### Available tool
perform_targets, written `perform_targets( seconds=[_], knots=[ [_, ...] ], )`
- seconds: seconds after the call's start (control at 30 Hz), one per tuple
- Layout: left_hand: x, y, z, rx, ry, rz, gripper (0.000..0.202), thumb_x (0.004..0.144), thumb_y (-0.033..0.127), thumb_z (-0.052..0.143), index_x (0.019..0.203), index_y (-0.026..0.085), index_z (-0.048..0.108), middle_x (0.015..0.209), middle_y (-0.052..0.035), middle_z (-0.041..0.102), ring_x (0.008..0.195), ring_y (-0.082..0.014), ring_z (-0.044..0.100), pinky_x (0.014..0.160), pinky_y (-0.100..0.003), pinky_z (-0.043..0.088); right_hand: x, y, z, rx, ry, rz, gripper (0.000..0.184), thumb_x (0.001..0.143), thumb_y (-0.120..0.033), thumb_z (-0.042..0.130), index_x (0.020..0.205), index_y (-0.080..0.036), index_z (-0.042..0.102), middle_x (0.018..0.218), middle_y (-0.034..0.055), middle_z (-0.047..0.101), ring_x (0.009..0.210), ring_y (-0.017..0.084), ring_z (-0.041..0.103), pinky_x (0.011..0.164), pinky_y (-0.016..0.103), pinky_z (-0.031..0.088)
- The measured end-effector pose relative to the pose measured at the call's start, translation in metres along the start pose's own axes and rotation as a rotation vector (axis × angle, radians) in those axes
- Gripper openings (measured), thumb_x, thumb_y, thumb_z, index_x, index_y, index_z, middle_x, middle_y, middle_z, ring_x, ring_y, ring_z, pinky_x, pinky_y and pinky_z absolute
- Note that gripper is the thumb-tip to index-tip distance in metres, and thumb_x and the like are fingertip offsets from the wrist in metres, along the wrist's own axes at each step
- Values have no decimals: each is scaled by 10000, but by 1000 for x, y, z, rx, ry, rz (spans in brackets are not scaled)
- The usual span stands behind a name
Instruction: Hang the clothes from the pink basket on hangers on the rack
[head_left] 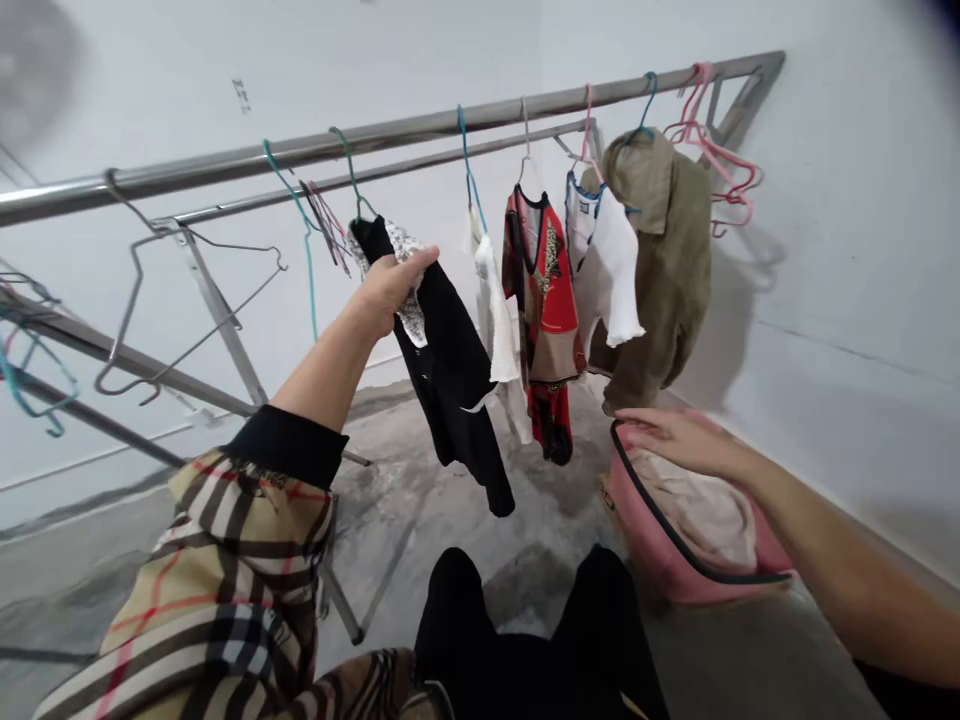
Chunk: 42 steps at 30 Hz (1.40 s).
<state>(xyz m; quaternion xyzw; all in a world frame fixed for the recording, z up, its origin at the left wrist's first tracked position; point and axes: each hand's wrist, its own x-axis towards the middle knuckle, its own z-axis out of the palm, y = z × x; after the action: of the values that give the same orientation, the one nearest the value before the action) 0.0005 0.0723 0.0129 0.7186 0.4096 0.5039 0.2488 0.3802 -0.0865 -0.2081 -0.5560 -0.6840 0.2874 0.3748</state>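
My left hand (390, 285) is raised and closed on the shoulder of a black garment (450, 370) with a white patterned collar, which hangs from a green hanger (351, 170) on the metal rail (420, 128). My right hand (675, 437) reaches down with its fingers flat and apart, resting on the rim of a pink basket (660, 555) that holds pale cloth (705, 510). Further along the rail hang a white top (499, 320), a red patterned top (547, 310), another white top (611, 270) and an olive garment (660, 260).
Empty wire hangers (187, 300) dangle from the rack at the left, and pink hangers (712, 150) at the rail's far right end. A white wall (847, 250) runs close on the right. My dark-trousered knees (525, 620) are below, over a grey concrete floor (397, 520).
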Motion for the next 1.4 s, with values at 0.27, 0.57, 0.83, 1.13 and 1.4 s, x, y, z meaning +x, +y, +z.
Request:
perform_targets(
  seconds=[0.27, 0.57, 0.83, 1.13, 1.4],
  knots=[
    [-16, 28, -16, -231, 4, -301, 257, 594, 317, 778, 693, 194, 574, 637, -29, 620, 648, -201, 624, 626, -344, 529, 23, -110, 27, -50, -183, -258, 423, 847, -413, 589, 1192, -187, 681, 1135, 96, 707, 979, 239, 681, 873, 403, 547],
    [-53, 48, -37, 206, 72, -5, 237, 662, 244, 694, 852, 142, 597, 745, -33, 613, 754, -199, 602, 746, -349, 515, 44, -158, 55, -178, -283, -377, 405, 889, -325, 538, 1240, -157, 649, 1161, 101, 696, 990, 205, 663, 894, 347, 520],
    [-74, 50, -34, 1040, 227, 71, 138, 825, 235, 553, 954, 190, 574, 805, -87, 650, 895, -304, 633, 794, -383, 459, 61, -169, 72, -171, -304, -387, 402, 913, -314, 511, 1259, -147, 631, 1203, 98, 678, 1023, 197, 650, 940, 352, 503],
    [-91, 24, -37, 1216, 241, 277, 204, 861, 150, 469, 1009, 183, 606, 1119, -138, 659, 979, -297, 633, 763, -370, 481, 73, -182, 83, -167, -320, -390, 373, 900, -254, 518, 1234, -144, 645, 1177, 96, 692, 1016, 189, 658, 912, 340, 511],
    [-89, 5, -57, 919, 182, 453, 224, 845, 210, 536, 1026, 172, 662, 1216, -111, 619, 1075, -253, 606, 911, -354, 489, 91, -203, 99, -27, -242, -437, 379, 897, -253, 523, 1244, -140, 626, 1106, 97, 706, 991, 172, 661, 823, 301, 532]
  ],
)
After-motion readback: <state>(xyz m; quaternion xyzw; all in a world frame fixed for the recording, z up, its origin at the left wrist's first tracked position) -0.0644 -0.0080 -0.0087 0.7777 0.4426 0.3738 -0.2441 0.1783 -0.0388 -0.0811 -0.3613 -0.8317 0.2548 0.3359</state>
